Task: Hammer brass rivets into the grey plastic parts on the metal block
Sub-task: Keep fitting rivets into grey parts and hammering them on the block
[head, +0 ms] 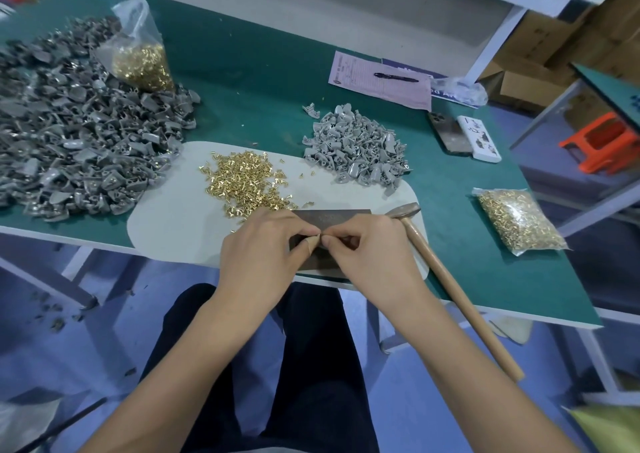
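**Both hands pinching at the metal block**

Left hand [263, 244] and right hand [363, 248] meet fingertip to fingertip over the metal block [329, 217], fingers curled, pinching something small; can't tell what. Block sits on the pale mat [166, 224] at the table's near edge. Hammer [446, 283] lies just right of the right hand. Loose brass rivets [246, 180] just behind the block, light grey parts pile [356, 147] further back right.

Dark metal block [329, 217] flat beside loose brass rivets [244, 184]
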